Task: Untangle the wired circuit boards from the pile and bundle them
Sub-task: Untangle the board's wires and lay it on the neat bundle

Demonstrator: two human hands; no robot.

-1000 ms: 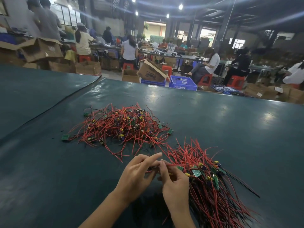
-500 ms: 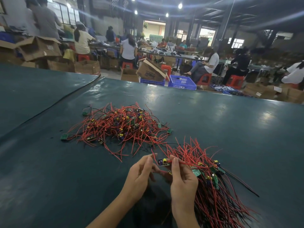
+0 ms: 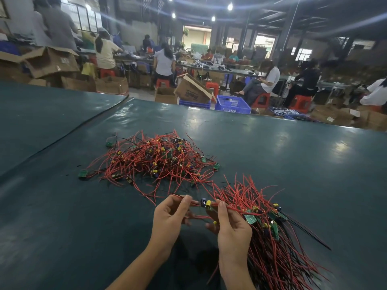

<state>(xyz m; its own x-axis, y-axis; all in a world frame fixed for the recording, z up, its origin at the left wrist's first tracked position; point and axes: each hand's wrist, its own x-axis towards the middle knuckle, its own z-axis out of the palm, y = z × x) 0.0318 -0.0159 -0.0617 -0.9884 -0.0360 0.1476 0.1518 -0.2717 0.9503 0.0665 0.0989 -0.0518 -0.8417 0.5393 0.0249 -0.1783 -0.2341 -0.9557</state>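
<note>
Big dark green table in a busy workshop, people on red stools working at benches way in the back. Further out on the table sits the tangled pile of red-wired boards, and close in on the right lies the sorted bundle with its wires all running roughly the same way, which I guess is the whole point, easy to tie up later. Between the two, lifted just off the table, one circuit board with a blue and a yellow part on it is strung between both hands. So the left hand pinches its red wire between thumb and fingertips, and the right hand has its fingers curled round the wire on the other side of the board, just beside the bundle. Looks like the pull-it-straight step to me: held taut at both ends you can tell it's free before laying it on the bundle. Plenty left in the pile though
</note>
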